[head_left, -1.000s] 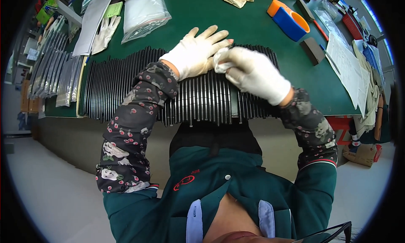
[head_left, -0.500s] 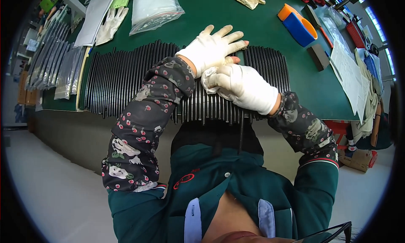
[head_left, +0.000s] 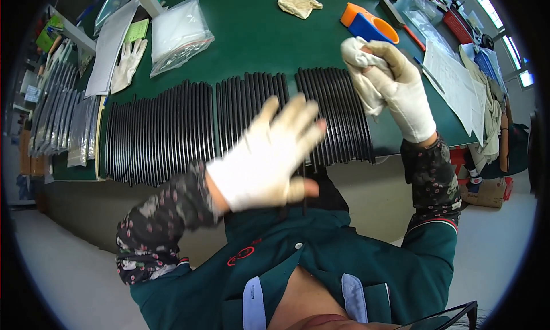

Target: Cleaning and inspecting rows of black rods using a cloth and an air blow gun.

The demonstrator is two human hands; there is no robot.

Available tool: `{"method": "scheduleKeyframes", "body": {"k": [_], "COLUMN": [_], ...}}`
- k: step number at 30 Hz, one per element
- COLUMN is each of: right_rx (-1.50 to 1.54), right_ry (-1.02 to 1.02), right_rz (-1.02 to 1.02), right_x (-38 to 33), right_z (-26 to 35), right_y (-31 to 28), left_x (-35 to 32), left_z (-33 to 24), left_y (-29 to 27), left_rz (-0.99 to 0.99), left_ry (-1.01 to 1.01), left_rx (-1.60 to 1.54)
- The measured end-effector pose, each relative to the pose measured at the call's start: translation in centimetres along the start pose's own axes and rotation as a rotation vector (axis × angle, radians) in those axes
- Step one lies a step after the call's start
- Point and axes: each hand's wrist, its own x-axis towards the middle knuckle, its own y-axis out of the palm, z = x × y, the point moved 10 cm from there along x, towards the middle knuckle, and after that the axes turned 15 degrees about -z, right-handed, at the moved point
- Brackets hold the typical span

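Note:
Many slim black rods (head_left: 163, 132) lie side by side across the front of the green table (head_left: 246, 32), in three groups with narrow gaps between them. My left hand (head_left: 269, 155), in a white glove with bare fingertips showing, is spread open over the rods at the table's front edge, slightly blurred. It holds nothing. My right hand (head_left: 404, 92), also gloved, is raised beyond the right end of the rods. Its fingers are closed on a crumpled white cloth (head_left: 366, 84). One rod sticks out past the front edge below my left hand.
A clear plastic bag (head_left: 180, 35), a spare white glove (head_left: 128, 65) and papers lie at the back left. Bagged rods (head_left: 60, 115) stand at the far left. A folded cloth (head_left: 299, 4), an orange and blue tape-like ring (head_left: 369, 25) and paper sheets (head_left: 455, 89) lie at the back and right.
My left hand has lifted off the rods and come nearer to me. My right hand has moved right and away with the cloth. The rod groups now show gaps between them.

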Motion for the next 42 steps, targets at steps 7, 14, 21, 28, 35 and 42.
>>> {"method": "scheduleKeyframes", "body": {"k": [7,14,21,28,35,42], "right_rx": [0.071,0.089,0.048,-0.067,0.122,0.064], "right_ry": [0.204,0.213,0.019,-0.279,-0.576,-0.454], "right_rz": [-0.056,-0.012,-0.08,0.457,1.018,1.065], "right_x": [-1.3,-1.7,-1.1,-4.4,-13.6,-14.4], "right_z": [-2.6,-3.2,-1.6,-1.0,4.7,2.3], "right_y": [-2.7,-2.4,-2.5,9.4,11.7,14.8], "left_x": [-2.4,-0.5,4.4,4.5,5.2,5.0], "left_z": [-4.8,-1.0,5.0,10.8,10.8,10.5], "left_y": [4.1,4.1,-0.9,4.2,5.7,5.5], "left_rz": [0.162,0.163,-0.137,0.033,0.01,-0.01], "left_ry": [0.03,-0.043,-0.021,0.059,0.0,-0.002], "left_rx": [-0.008,0.17,0.351,0.422,0.383,0.398]}}
